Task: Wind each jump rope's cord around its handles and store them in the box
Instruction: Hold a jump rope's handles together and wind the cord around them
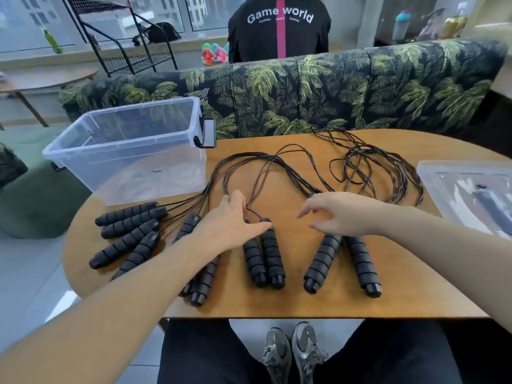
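Several black jump ropes lie on the wooden table (291, 306), their foam handles toward me and thin cords (360, 167) tangled behind. My left hand (230, 220) rests flat, fingers spread, at the cord end of the middle handle pair (264, 259). My right hand (340, 214) hovers open just above the top of the right handle pair (343, 261), holding nothing. Another pair (202, 281) lies partly under my left forearm. Several handles (127, 231) fan out at the left. The clear plastic box (130, 151) stands at the table's back left, with no rope in it.
The box's clear lid (471, 192) lies at the table's right edge. A leaf-patterned sofa (304, 87) runs behind the table, and a person in a black shirt (279, 26) sits beyond it. My knees and shoes (293, 353) are below the near edge.
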Demonstrator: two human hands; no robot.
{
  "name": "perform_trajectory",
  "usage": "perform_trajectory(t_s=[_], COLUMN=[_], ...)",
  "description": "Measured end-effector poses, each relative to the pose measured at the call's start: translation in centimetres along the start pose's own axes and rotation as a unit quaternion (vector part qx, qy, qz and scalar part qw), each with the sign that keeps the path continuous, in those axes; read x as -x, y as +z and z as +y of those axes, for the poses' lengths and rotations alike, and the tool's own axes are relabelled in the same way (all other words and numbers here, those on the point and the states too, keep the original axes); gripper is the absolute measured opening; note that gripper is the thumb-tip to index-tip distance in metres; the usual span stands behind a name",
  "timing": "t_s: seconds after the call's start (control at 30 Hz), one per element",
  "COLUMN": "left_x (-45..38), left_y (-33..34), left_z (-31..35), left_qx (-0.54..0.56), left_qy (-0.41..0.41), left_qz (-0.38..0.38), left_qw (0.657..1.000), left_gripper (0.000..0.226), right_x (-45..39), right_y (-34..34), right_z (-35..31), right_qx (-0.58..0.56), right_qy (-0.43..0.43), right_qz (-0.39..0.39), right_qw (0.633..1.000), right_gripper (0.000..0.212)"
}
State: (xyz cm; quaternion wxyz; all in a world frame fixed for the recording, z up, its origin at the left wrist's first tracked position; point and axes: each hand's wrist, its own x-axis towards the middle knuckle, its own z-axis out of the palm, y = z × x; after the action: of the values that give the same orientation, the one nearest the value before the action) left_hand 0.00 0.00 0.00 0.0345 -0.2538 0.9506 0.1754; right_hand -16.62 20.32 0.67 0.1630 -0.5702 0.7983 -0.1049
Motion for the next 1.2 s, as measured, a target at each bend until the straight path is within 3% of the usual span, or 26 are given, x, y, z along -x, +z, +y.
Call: perform_trajectory(t_s=[0.13, 0.33, 0.57, 0.7, 0.83, 0.9, 1.07, 1.2], left_x=[-0.4, -1.8, -2.6, -1.5, -0.4, 0.1, 1.5, 2.4], left_y=[0.9, 3.8, 4.5, 5.1, 4.8, 4.0, 1.7, 0.6], left_z=[-0.8, 0.1, 1.5, 0.9, 0.1, -0.1, 0.1, 0.3], left_qx=[0.002, -0.035, -0.023, -0.045, 0.031, 0.055, 0.103, 0.054], left_qy=[-0.054, -0.052, -0.047, -0.003, 0.042, 0.069, 0.150, 0.241], left_qz=[-0.039, -0.050, -0.113, -0.064, -0.020, 0.012, 0.071, 0.088], left_qw=[0.998, 0.997, 0.992, 0.997, 0.998, 0.996, 0.981, 0.965], left_gripper=[0.080, 0.095, 0.066, 0.054, 0.051, 0.059, 0.103, 0.116], right_x=[-2.4, -4.7, -4.5, -4.2, -3.8, -3.5, -2.6, -1.9], right_y=[1.0, 2.7, 2.6, 2.3, 2.5, 2.4, 1.7, 1.0], right_z=[-0.4, -0.1, 0.2, 0.0, -0.5, -0.8, -2.0, -3.0], right_qx=[0.018, 0.015, 0.020, 0.024, 0.025, 0.016, -0.009, -0.033], right_qy=[-0.008, -0.021, -0.023, -0.029, -0.031, -0.033, -0.052, -0.079], right_qz=[-0.022, -0.035, -0.028, -0.016, 0.003, 0.014, 0.077, 0.131], right_qw=[1.000, 0.999, 0.999, 0.999, 0.999, 0.999, 0.996, 0.988], right_gripper=[0.031, 0.029, 0.031, 0.033, 0.042, 0.049, 0.072, 0.084])
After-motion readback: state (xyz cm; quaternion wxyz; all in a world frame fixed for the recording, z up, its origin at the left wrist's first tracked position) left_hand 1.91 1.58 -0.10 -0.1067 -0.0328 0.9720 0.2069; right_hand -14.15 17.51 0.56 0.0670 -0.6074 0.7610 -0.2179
